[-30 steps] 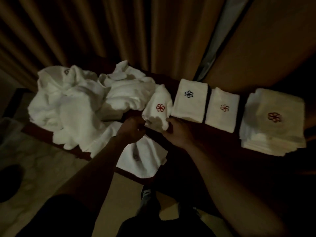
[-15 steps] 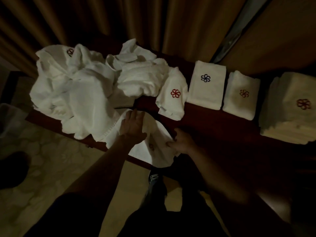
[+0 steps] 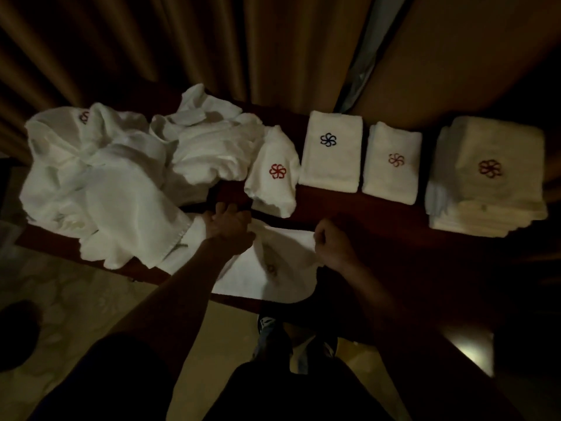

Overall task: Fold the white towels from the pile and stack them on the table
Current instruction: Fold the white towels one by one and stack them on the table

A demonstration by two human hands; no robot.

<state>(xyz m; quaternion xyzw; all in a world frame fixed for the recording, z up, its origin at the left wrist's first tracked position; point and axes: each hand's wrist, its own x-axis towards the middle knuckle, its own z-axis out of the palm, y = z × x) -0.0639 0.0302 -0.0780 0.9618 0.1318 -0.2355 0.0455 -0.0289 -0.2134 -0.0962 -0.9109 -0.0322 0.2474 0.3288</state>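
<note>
A white towel (image 3: 273, 271) lies spread at the front edge of the dark wooden table (image 3: 379, 220), part of it hanging over the edge. My left hand (image 3: 227, 226) lies flat on the towel's far left corner, fingers straight. My right hand (image 3: 332, 243) pinches the towel's right edge with curled fingers. A loose pile of white towels (image 3: 121, 177) fills the table's left side. A crumpled towel with a red flower (image 3: 274, 171) sits beside the pile. Two folded towels (image 3: 331, 156) (image 3: 391, 165) lie further right. A tall stack of folded towels (image 3: 488, 177) stands at the far right.
Brown curtains (image 3: 212, 41) hang behind the table. My shoes (image 3: 273, 335) and a pale floor (image 3: 76, 293) show below the table's front edge. A dark object (image 3: 15, 332) sits on the floor at the left.
Both hands left the red-flower towel and dropped to the towel at the front edge. My left hand now presses it flat while my right hand has drawn its edge out to the right.
</note>
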